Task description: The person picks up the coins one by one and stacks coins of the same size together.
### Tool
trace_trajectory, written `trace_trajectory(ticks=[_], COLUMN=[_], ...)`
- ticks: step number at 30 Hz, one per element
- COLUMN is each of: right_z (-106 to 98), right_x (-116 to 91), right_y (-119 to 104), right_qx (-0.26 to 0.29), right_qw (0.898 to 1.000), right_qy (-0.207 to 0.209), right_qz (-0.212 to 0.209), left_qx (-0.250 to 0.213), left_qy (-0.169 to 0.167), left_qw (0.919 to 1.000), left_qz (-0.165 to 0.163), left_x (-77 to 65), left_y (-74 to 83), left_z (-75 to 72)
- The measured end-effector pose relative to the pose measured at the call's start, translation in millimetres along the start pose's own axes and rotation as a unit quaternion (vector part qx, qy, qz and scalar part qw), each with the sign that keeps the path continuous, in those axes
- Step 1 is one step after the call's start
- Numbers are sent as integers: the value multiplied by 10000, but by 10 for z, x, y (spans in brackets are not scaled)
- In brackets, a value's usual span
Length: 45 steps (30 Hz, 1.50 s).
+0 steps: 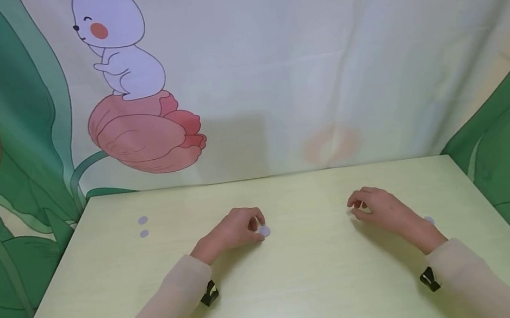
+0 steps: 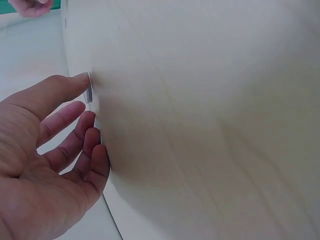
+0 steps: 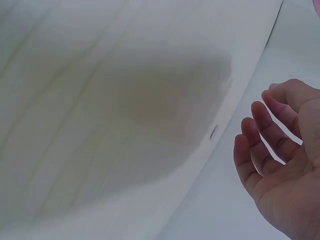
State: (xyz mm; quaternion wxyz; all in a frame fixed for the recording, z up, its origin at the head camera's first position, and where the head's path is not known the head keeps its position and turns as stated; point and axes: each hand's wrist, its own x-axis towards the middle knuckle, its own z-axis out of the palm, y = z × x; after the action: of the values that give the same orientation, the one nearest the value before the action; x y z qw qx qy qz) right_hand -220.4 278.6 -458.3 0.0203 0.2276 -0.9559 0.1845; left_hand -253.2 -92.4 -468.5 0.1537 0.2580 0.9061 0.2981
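A small pale round disc (image 1: 265,231) lies at the fingertips of my left hand (image 1: 233,229), near the middle of the table. The thumb and index finger pinch it by its edges; edge-on, the disc (image 2: 89,95) shows as a thin grey sliver under the thumb tip in the left wrist view. My right hand (image 1: 381,210) hovers above the table to the right, its fingers loosely bent, and I see nothing between them. Behind the right wrist another pale disc (image 1: 429,220) is partly hidden; in the right wrist view a disc (image 3: 214,132) appears as a thin dark-edged oval.
Two more pale discs (image 1: 143,226) lie one behind the other at the table's back left. The pale yellow table (image 1: 295,296) ends at a hanging cloth (image 1: 261,70) printed with a rabbit and tulips. A dark strap piece sits under each sleeve.
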Motion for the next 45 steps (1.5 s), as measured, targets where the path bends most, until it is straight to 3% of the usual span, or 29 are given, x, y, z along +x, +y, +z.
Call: trace_trajectory(ticks=[7,19,33,39,45], right_z=[-88,-315,-446,-513,-553], right_x=[-123,-360,-731,-910,-940], right_y=[216,452,781,899,965], right_qx=[-37,-148,-213,-1,109], right_qw=[9991,9984,9970,9955,9934], right_qy=[-99,-60,-188,-523,-774], right_qz=[418,544,722,796,841], left_qx=[21,107,261,270,222], left_qy=[-53,-100,-75,-126,-89], left_qw=[10000,9999,9996,9995,9996], left_qz=[-63,-62,-62,-84,-132], left_x=[5,36,58,56,35], left_y=[-4,-5,-6,8,-23], left_z=[0,12,17,15,38])
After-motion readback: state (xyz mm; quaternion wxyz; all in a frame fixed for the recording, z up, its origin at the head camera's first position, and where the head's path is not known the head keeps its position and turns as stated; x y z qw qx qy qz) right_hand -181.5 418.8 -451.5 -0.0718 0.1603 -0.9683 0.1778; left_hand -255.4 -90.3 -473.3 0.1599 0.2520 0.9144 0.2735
